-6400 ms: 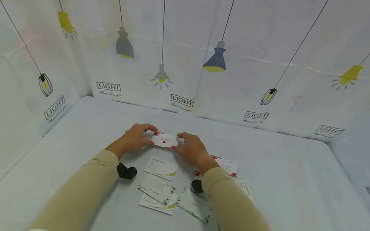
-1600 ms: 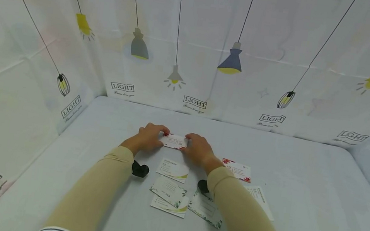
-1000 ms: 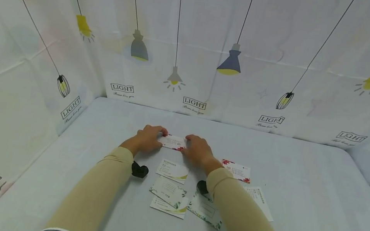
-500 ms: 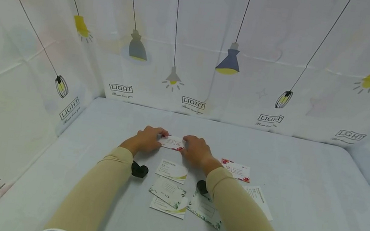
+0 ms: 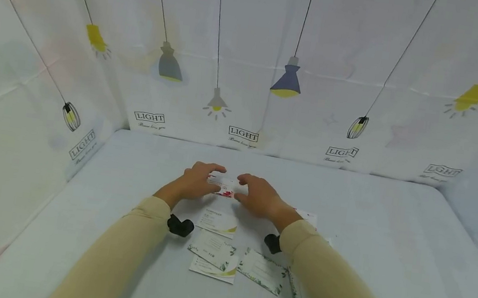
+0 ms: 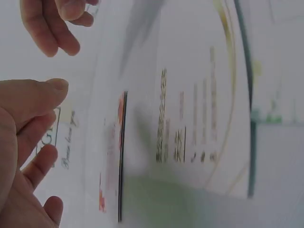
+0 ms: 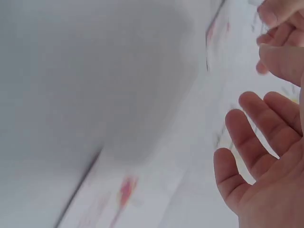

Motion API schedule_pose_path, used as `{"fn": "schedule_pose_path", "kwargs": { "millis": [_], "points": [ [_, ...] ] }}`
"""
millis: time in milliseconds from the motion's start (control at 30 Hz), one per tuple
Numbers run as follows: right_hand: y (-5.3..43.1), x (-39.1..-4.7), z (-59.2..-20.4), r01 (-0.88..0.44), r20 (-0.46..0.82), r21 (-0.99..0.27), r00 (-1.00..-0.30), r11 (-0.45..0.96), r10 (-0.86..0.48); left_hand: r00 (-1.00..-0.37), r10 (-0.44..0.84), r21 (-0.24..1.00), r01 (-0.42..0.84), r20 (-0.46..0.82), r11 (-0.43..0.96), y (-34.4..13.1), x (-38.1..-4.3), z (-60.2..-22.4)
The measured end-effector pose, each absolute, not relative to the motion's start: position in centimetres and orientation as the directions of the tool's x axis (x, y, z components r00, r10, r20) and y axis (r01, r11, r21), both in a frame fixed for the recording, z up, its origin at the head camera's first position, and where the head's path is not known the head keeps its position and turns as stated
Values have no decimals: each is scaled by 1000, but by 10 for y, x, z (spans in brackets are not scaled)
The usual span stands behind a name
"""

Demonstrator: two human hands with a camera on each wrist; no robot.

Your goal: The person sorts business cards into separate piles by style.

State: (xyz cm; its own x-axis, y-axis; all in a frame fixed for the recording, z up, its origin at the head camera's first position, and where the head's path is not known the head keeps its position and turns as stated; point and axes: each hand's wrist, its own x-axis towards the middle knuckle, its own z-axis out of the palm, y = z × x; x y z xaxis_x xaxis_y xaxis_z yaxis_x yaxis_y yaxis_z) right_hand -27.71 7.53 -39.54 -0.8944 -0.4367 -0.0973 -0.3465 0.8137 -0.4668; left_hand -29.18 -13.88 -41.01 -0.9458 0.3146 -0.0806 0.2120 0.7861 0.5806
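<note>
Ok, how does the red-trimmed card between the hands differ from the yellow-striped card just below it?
The red-trimmed card has red decoration; the yellow-striped card has a yellow curve. In the head view, the left hand partly covers the red-trimmed card, while neither hand covers the yellow-striped card. Both are white printed cards.

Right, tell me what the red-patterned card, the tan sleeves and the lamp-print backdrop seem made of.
Red-patterned card: probably smooth paper cardstock; it's thin, straight-edged and printed.
Tan sleeves: apparently soft, matte cloth, given the small folds; fibre unclear.
Lamp-print backdrop: thin fabric or plastic sheeting, since creases show; I can't tell which.
</note>
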Motion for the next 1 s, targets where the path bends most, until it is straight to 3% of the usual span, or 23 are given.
{"fn": "schedule_pose_path", "kwargs": {
  "millis": [367,667,1000],
  "points": [
    [175,-246,-378,-366,9,-485,-910,794,-414,-905,425,648,318,-10,692,-84,-267,-397],
    [221,-231,-387,-240,-87,-492,-943,837,-322,-887,458,629,319,-66,709,-42,-266,-411],
    [250,-226,-396,-176,-129,-442,-958,879,-257,-861,483,529,340,-156,778,6,-268,-425]
  ]
}}
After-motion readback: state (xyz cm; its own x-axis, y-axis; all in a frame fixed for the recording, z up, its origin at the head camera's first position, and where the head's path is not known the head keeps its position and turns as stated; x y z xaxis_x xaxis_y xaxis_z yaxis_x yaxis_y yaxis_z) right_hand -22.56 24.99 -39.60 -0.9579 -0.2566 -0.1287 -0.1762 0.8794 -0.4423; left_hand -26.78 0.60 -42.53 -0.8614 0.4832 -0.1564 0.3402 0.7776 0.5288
